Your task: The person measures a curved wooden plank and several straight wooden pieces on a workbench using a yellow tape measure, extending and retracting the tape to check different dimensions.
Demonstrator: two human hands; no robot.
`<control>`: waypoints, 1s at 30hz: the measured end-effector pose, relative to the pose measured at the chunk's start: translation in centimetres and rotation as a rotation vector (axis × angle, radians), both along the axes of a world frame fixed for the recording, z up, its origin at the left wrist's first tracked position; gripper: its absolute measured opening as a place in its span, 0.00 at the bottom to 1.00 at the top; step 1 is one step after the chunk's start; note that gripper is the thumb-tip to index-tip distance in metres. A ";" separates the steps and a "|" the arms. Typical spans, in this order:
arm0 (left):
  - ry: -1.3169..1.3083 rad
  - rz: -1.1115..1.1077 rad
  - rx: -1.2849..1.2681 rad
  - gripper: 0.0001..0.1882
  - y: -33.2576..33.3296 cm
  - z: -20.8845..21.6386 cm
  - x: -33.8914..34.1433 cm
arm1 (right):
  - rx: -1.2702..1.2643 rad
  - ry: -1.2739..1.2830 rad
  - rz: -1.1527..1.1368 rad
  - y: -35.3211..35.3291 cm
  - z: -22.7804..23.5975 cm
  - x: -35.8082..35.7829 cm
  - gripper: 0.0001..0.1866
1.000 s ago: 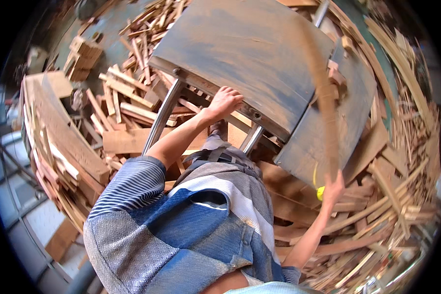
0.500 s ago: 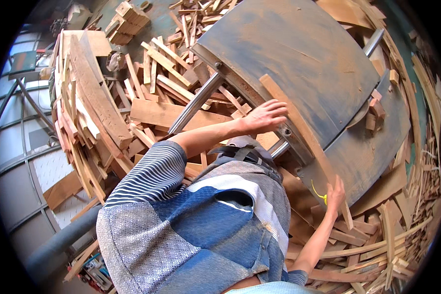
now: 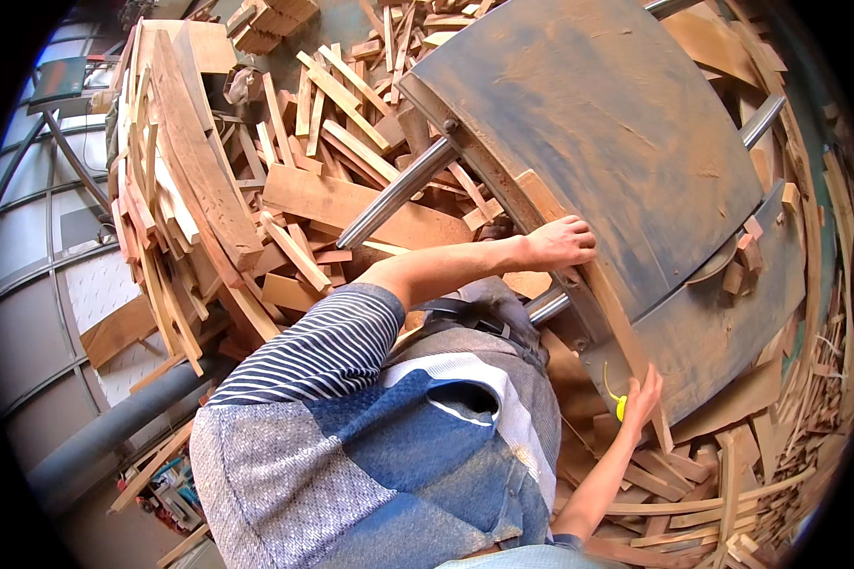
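Note:
A long, narrow wooden board (image 3: 615, 318) lies along the near left edge of a dusty metal machine table (image 3: 588, 123). My left hand (image 3: 560, 244) reaches across its upper part, fingers curled over the wood. Near the board's lower end, my right hand (image 3: 643, 398) is at its side, thumb and fingers pointing up along it; the far side of that grip is hidden. A bright yellow item with a thin cord (image 3: 621, 408) shows at the right hand's inner side.
Metal bars (image 3: 399, 192) stick out of the table's left side. Small wooden blocks (image 3: 748, 252) rest by the seam with a lower metal plate (image 3: 721, 332). Heaped offcuts (image 3: 351, 123) fill the left; stacked long planks (image 3: 194, 161) stand beyond. More strips (image 3: 712, 503) lie at lower right.
The left hand has come down onto the board, its fingers now curled instead of stretched out. The right hand's fingers point up more. The view has shifted a little.

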State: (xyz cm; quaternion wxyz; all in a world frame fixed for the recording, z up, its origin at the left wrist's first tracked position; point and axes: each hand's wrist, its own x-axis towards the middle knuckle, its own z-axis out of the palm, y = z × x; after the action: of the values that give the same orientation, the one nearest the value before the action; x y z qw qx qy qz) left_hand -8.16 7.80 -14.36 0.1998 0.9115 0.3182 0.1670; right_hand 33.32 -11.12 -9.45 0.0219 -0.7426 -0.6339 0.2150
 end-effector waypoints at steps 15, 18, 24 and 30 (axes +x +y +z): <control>-0.066 -0.005 -0.171 0.14 -1.0 0.2 3.0 | -0.224 -0.220 -0.081 -1.8 0.4 3.0 0.31; -0.078 0.002 -0.177 0.11 -0.5 0.6 3.0 | -0.232 -0.243 -0.068 -1.3 0.3 3.3 0.32; -0.101 0.027 -0.204 0.12 -0.2 0.7 2.6 | -0.241 -0.314 -0.073 -1.3 -0.3 3.2 0.32; -0.096 -0.002 -0.267 0.12 0.3 0.7 1.9 | -0.275 -0.316 -0.082 -0.7 0.2 2.3 0.32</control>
State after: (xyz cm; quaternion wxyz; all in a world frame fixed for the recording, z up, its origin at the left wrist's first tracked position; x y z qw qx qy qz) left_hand -6.25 8.09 -13.69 0.3344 0.8682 0.3267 0.1662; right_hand 35.64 -11.84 -9.22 -0.1707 -0.7881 -0.5635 0.1795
